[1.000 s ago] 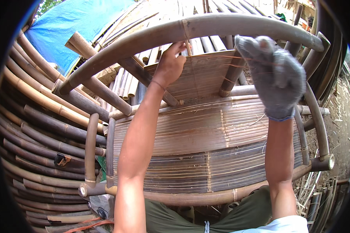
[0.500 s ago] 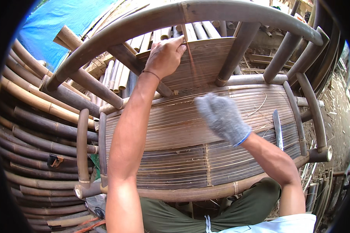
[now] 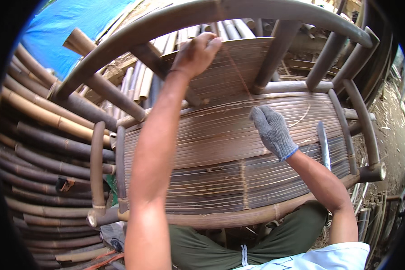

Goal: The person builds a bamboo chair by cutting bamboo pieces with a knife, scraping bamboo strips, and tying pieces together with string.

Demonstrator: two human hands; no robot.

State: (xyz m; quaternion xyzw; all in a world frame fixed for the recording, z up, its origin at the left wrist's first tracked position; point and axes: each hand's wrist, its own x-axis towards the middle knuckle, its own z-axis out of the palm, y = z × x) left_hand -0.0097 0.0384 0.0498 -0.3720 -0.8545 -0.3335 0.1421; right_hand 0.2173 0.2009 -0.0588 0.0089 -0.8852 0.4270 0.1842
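Note:
A dark bamboo bench (image 3: 202, 219) stands before me, its seat made of narrow slats (image 3: 211, 148). My bare left hand (image 3: 198, 53) is closed at the top edge of the slatted back panel (image 3: 238, 67), thumb and forefinger together where a thin reddish string (image 3: 236, 67) starts. That string slants down to my right hand (image 3: 272, 130), which wears a grey knit glove and is closed over the seat; its hold on the string is partly hidden by the glove. Above the left hand curves the thick top rail (image 3: 180, 20) of the backrest. A long-bladed knife (image 3: 323, 146) lies on the seat's right side.
Stacked dark bamboo poles (image 3: 54, 175) fill the left side. More cut poles (image 3: 141, 83) lie behind the backrest, near a blue tarp (image 3: 63, 31). Bamboo armrest posts (image 3: 97, 166) rise at the seat's ends. A loose curled strip (image 3: 301, 116) lies on the slats.
My gloved right hand has moved right and slightly down, and the string now slants toward it. My left hand has shifted a little right and up at the panel's edge.

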